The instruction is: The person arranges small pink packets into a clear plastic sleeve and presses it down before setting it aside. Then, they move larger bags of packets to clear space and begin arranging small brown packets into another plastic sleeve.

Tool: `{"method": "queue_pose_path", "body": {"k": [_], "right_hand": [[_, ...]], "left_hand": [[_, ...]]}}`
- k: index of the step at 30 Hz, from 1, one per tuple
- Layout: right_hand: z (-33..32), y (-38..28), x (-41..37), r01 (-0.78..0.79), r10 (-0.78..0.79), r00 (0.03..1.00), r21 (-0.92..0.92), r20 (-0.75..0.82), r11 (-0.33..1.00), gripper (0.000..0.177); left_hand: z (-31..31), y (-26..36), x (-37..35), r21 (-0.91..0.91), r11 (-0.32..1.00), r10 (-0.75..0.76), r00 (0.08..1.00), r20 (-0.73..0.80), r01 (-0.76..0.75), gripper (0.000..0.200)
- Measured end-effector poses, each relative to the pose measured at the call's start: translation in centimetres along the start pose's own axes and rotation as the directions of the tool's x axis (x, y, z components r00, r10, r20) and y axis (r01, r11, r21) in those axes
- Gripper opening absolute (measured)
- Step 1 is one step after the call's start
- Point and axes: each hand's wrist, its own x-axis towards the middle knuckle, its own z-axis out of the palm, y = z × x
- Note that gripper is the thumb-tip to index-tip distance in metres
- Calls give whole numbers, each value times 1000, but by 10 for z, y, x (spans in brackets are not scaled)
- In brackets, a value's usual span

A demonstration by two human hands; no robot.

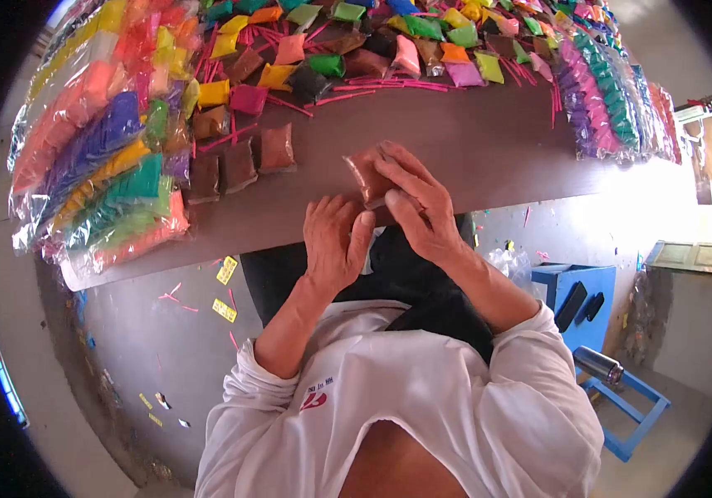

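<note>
A small clear packet of reddish-brown filling (362, 176) is at the table's near edge, tilted, with a shiny sealed side. My right hand (419, 203) grips it from the right, fingers over its top and thumb at its lower corner. My left hand (335, 236) rests at the table edge just left of that packet, holding nothing, its thumb apart from the fingers. To the left on the brown table (322, 178) lie several similar packets, among them a reddish-brown one (278, 148) and a dark brown one (239, 166).
Loose coloured packets (372, 62) and pink sticks (397, 84) cover the table's far side. Long clear bags of packets are stacked at left (107, 158) and right (601, 95). Right of me stand a blue box (592, 278) and a blue stool (638, 415) with a metal flask (597, 363).
</note>
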Motion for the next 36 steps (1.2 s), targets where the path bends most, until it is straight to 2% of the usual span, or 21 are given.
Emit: {"method": "queue_pose_path", "body": {"k": [1, 4, 7, 10, 16, 19, 22, 25, 28, 31, 34, 36], "right_hand": [[1, -1, -3, -8, 7, 1000, 57, 25, 998, 35], [6, -19, -5, -210, 204, 977, 132, 60, 969, 33], [8, -17, -6, -373, 365, 927, 349, 92, 860, 36], [9, -25, -1, -359, 394, 915, 616, 85, 701, 39], [5, -13, -6, -447, 408, 887, 624, 217, 641, 42], [2, -17, -5, -519, 462, 848, 582, 260, 626, 41], [5, -16, -6, -511, 457, 852, 600, 258, 615, 37], [-1, -13, -3, -520, 353, 854, 630, 382, 576, 42], [-10, -7, -4, -680, 420, 733, 546, 536, 490, 35], [-7, 1, -3, -625, 405, 775, 493, 485, 605, 32], [-3, 9, 1, -524, 403, 844, 385, 353, 760, 29], [-5, 13, 17, -526, 434, 842, 303, 321, 795, 29]], "left_hand": [[1, 0, 0, -49, 999, 7, 999, -50, -10, 26], [-8, -5, -2, -116, 986, -109, 987, 121, 123, 28], [-8, -3, -4, -274, 937, -195, 976, 100, 215, 32], [-9, -12, -10, -342, 879, -293, 943, 158, 331, 40], [-14, -13, -9, -499, 713, -428, 869, 247, 493, 45], [-18, -12, -7, -407, 789, -370, 885, 283, 460, 45], [-18, 0, -2, -392, 790, -379, 878, 291, 471, 45], [-13, 1, -2, -413, 809, -355, 908, 224, 418, 45], [-12, -11, -5, -316, 882, -295, 933, 206, 349, 43], [-17, -8, -1, -229, 914, -276, 928, 252, 334, 42], [-6, -11, -7, -319, 889, -298, 944, 145, 329, 38], [-8, -12, -9, -202, 898, -348, 912, 215, 390, 34]]}}
